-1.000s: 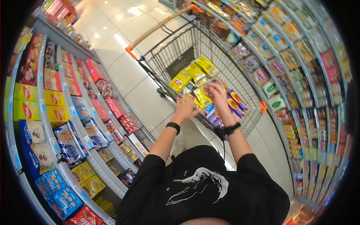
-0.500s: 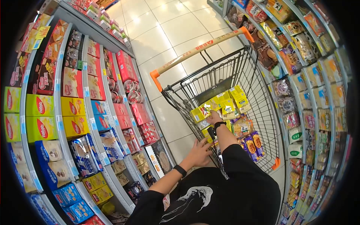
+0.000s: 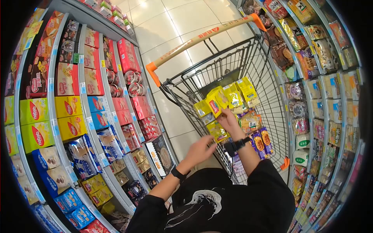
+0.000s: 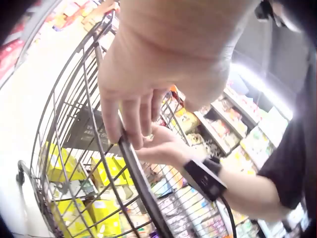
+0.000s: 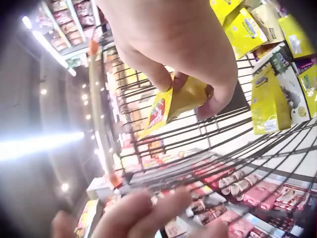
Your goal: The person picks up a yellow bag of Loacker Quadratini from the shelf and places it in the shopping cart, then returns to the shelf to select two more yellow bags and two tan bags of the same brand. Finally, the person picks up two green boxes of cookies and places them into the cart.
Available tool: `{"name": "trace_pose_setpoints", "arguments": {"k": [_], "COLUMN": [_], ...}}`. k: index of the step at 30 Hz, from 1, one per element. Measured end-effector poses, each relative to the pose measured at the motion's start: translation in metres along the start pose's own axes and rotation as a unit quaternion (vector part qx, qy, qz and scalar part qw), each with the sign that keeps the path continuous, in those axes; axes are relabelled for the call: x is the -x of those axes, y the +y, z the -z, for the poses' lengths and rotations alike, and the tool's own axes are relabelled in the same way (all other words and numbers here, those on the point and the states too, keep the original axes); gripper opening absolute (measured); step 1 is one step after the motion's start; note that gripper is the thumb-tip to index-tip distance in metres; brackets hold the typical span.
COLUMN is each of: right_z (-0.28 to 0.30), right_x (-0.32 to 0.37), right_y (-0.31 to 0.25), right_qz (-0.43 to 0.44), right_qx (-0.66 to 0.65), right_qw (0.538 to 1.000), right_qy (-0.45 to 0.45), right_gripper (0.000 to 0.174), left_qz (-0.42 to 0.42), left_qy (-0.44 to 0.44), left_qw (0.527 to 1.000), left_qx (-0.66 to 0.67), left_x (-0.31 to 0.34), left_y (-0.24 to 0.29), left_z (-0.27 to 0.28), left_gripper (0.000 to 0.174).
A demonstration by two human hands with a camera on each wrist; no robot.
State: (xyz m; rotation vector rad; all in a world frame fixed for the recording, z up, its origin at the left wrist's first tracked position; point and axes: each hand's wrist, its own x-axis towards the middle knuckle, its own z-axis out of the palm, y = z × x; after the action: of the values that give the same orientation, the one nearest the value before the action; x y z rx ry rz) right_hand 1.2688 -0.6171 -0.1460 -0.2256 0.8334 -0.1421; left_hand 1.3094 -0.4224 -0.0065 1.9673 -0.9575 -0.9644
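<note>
My right hand (image 3: 229, 121) pinches a yellow snack packet (image 3: 217, 100) above the shopping cart (image 3: 268, 70). In the right wrist view, thumb and fingers close on the upper part of this packet (image 5: 190, 99), which has a red label. My left hand (image 3: 197, 150) is at the near side of the cart, holding nothing, its fingers loosely bent. Seen from the left wrist, those fingers hang over the dark cart rim (image 4: 143, 186). Other yellow packets (image 3: 246, 92) lie in the cart, with purple cookie packs (image 3: 261, 144) and a clear bag of orange-brown snacks (image 3: 250, 122).
Shelves of boxed biscuits and wafers (image 3: 37, 116) stand on the left. Racks of bagged snacks (image 3: 311, 105) line the right. The cart's handle (image 3: 206, 40), with orange ends, spans the far side, and tiled floor (image 3: 167, 23) stretches beyond it.
My right hand has reached down among the yellow packets and now lifts one. The left hand has drawn back from over the cart to its near side. The view has shifted.
</note>
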Motion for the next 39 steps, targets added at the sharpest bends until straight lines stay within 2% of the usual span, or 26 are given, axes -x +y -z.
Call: {"name": "trace_pose_setpoints", "arguments": {"k": [1,2,4,8,9,11,12,14,15,16,17,18,19,21,24,25,27,28,29,31,32,33,35,36,37,39], "right_z": [-0.014,-0.025,-0.039,-0.039,-0.035,-0.03,-0.003,0.048,0.054,0.09,0.151,0.147,0.157,0.217,0.153,0.174,0.209,0.206,0.2,0.197,0.224,0.211,0.174,0.164,0.125,0.093], "right_x": [0.026,0.048,0.087,0.107,0.107,0.093,0.073,0.021,0.009,-0.018,-0.055,-0.055,-0.059,-0.099,-0.063,-0.076,-0.104,-0.103,-0.102,-0.104,-0.117,-0.111,-0.097,-0.098,-0.078,-0.058], "right_y": [-0.002,-0.001,0.009,0.031,0.027,0.02,0.015,0.011,0.005,0.01,0.013,0.01,0.016,0.027,0.025,0.031,0.039,0.036,0.035,0.024,0.023,0.017,-0.002,-0.01,-0.02,-0.036], "right_qz": [0.016,0.033,0.058,0.145,0.146,-0.033,-0.041,0.003,0.014,0.03,-0.021,-0.056,-0.082,-0.141,-0.13,-0.134,-0.094,-0.055,-0.054,-0.016,-0.012,-0.003,-0.079,-0.012,0.019,0.178], "right_qx": [0.042,0.084,0.159,0.352,0.355,0.091,0.098,0.172,0.267,0.395,0.456,0.536,0.539,0.629,0.603,0.608,0.779,0.82,0.821,0.885,0.834,0.838,0.722,0.748,0.738,0.794], "right_qw": [0.999,0.994,0.983,0.917,0.916,0.987,0.985,0.985,0.959,0.908,0.885,0.833,0.821,0.756,0.771,0.767,0.608,0.555,0.555,0.462,0.551,0.546,0.684,0.662,0.672,0.58], "right_qy": [-0.029,-0.057,-0.065,-0.121,-0.116,-0.127,-0.136,-0.026,0.09,0.134,0.087,0.129,0.17,0.113,0.157,0.152,0.117,0.126,0.123,0.05,0.016,0.015,0.061,0.045,0.05,0.035], "right_gripper": [0.028,0.031,0.028,0.025,0.025,0.026,0.026,0.024,0.023,0.017,0.017,0.02,0.03,0.039,0.042,0.042,0.04,0.04,0.04,0.039,0.034,0.034,0.033,0.029,0.032,0.036], "left_qz": [0.124,0.124,0.118,0.08,0.038,-0.001,0.019,0.053,0.053,0.076,0.098,0.095,0.094,0.118,0.164,0.168,0.217,0.241,0.241,0.274,0.25,0.226,0.246,0.273,0.265,0.265], "left_qy": [0.034,0.027,0.154,0.159,0.189,0.221,0.225,0.245,0.258,0.274,0.292,0.307,0.326,0.34,0.343,0.35,0.346,0.328,0.332,0.303,0.303,0.304,0.287,0.257,0.273,0.252], "left_qw": [0.988,0.988,0.949,0.968,0.968,0.965,0.964,0.953,0.948,0.933,0.915,0.897,0.87,0.871,0.884,0.881,0.881,0.885,0.884,0.901,0.913,0.922,0.924,0.926,0.924,0.929], "left_qx": [0.082,0.082,0.248,0.177,0.16,0.142,0.14,0.171,0.182,0.222,0.261,0.304,0.358,0.335,0.27,0.271,0.239,0.224,0.224,0.144,0.109,0.076,0.06,0.037,0.043,0.058], "left_x": [-0.006,-0.012,-0.02,-0.025,-0.024,-0.016,-0.009,0.009,0.019,0.029,0.039,0.048,0.055,0.073,0.096,0.102,0.113,0.124,0.134,0.145,0.148,0.152,0.168,0.171,0.176,0.19], "left_y": [0.01,0.008,0.002,-0.005,-0.001,0.0,-0.003,-0.001,-0.005,-0.004,-0.001,0.002,0.004,-0.006,-0.034,-0.038,-0.045,-0.06,-0.069,-0.074,-0.075,-0.076,-0.089,-0.084,-0.086,-0.096], "left_z": [0.011,0.015,0.019,0.034,0.038,0.048,0.056,0.07,0.077,0.083,0.089,0.092,0.095,0.103,0.102,0.099,0.097,0.095,0.09,0.088,0.088,0.086,0.078,0.081,0.078,0.071], "left_gripper": [0.024,0.024,0.028,0.02,0.018,0.018,0.018,0.017,0.017,0.018,0.018,0.022,0.024,0.024,0.025,0.025,0.025,0.023,0.023,0.02,0.02,0.019,0.022,0.028,0.028,0.034]}}
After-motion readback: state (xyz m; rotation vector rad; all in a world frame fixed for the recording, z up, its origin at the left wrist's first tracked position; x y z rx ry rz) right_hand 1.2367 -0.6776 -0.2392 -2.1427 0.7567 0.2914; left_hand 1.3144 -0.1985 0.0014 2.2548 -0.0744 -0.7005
